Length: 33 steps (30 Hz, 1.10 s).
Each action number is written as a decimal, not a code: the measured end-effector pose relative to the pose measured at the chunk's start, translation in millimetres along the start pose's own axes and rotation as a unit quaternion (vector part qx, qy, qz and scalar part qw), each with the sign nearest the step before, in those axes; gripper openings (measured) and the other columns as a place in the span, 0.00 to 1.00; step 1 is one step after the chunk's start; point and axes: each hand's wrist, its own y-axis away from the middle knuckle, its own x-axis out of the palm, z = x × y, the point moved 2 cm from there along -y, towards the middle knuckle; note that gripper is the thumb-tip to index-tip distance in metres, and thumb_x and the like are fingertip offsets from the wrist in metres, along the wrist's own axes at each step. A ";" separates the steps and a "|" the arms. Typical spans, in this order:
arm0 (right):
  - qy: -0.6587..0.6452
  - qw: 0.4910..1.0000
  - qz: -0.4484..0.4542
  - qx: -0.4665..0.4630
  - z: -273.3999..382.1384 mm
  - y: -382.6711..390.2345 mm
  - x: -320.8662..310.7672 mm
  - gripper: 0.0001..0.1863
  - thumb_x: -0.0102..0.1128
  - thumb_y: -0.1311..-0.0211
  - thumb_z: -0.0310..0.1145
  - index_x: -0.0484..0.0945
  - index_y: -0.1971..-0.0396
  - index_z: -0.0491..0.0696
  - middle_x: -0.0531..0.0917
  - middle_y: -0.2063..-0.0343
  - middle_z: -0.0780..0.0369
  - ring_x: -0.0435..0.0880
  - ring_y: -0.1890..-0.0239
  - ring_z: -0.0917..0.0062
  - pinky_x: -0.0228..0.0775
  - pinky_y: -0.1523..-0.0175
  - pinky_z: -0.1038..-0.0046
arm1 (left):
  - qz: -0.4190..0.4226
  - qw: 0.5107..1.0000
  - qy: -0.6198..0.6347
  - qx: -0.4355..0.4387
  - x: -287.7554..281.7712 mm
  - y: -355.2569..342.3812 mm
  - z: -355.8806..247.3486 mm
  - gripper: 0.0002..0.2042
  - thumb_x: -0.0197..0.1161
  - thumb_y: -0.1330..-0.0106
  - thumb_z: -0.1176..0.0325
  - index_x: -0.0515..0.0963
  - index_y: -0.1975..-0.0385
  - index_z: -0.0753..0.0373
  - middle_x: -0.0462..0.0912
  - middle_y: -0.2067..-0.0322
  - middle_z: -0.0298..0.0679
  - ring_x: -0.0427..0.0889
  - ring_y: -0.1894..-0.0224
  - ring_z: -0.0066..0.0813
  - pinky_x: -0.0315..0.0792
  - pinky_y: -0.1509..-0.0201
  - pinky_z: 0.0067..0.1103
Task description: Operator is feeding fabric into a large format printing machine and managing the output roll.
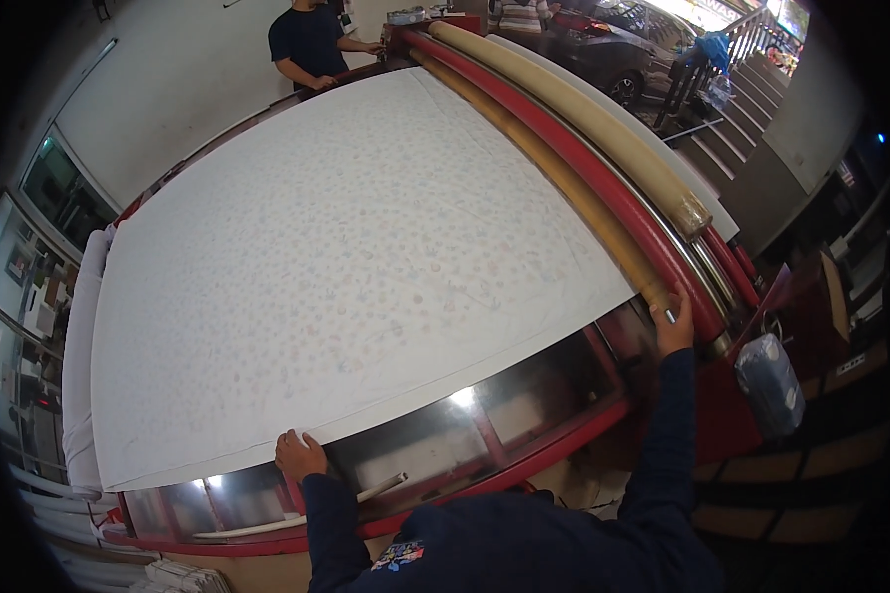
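A large white sheet [346, 257] with a faint small floral-looking pattern lies spread over a wide red-framed table. My left hand [301, 455] is at its near edge, fingers curled over the border and thumb slightly apart. At the sheet's right near corner, my right hand [674, 324] is closed beside the end of a long brown roller [554, 163]. A small pale, shiny piece shows between the thumb and fingers there; whether it is held or part of the roller end is unclear.
A red roller [603, 178] and a beige wrapped roll [583, 119] run along the right side. Glassy panels [415, 445] and a pale tube [297, 524] lie near me. Another person [311, 49] stands at the far end. A plastic-wrapped bundle [769, 383] sits right.
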 end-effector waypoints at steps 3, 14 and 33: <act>-0.018 0.999 0.006 0.047 -22.9 -7.0 -23.3 0.38 0.69 0.45 0.33 0.63 0.35 0.47 0.74 0.43 0.52 0.73 0.40 0.63 0.63 0.36 0.65 | 0.078 0.995 -0.015 -0.052 -4.9 -10.7 -10.3 0.20 0.57 0.36 0.63 0.74 0.46 0.63 0.72 0.44 0.48 0.68 0.39 0.47 0.61 0.36 0.43; 0.061 0.986 -0.154 0.000 -90.4 -213.7 -30.1 0.55 0.79 0.59 0.47 0.58 0.32 0.45 0.69 0.39 0.47 0.70 0.37 0.57 0.63 0.35 0.62 | 0.014 0.998 -0.051 -0.033 11.1 -8.2 9.8 0.22 0.56 0.35 0.56 0.73 0.45 0.61 0.70 0.41 0.45 0.65 0.36 0.44 0.57 0.33 0.46; 0.000 0.988 -0.150 0.034 -141.4 -283.2 10.8 0.63 0.83 0.70 0.36 0.50 0.30 0.49 0.63 0.37 0.45 0.68 0.36 0.56 0.60 0.31 0.61 | -0.018 0.999 0.040 -0.008 7.1 85.9 -103.5 0.24 0.64 0.42 0.62 0.73 0.47 0.66 0.68 0.43 0.53 0.62 0.36 0.52 0.55 0.31 0.44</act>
